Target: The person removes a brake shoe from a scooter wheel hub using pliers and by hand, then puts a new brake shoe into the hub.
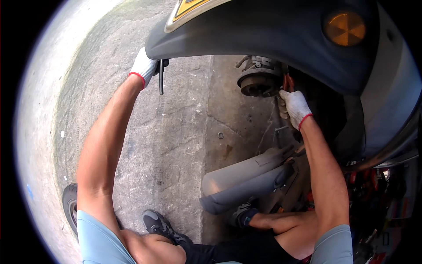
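My left hand (146, 68), in a white knit glove with a red cuff, is closed at the far left end of the dark rear fender (246, 35) of a scooter. A dark metal rod (161, 79) sticks out from its fingers; the fender hides part of the hand. In shade under the fender, my right hand (295, 105), gloved likewise, is closed round a tool with red handles (288, 82), which looks like pliers. Its tip is lost in the dark beside the round grimy drum-shaped engine part (259, 81).
The silver and black exhaust muffler (241, 176) juts out below my right hand. A small ring (220, 135) lies on the concrete floor (176, 145). An orange reflector (345, 28) sits on the bodywork. At the lower left stands a tyre (70, 204); red clutter fills the lower right.
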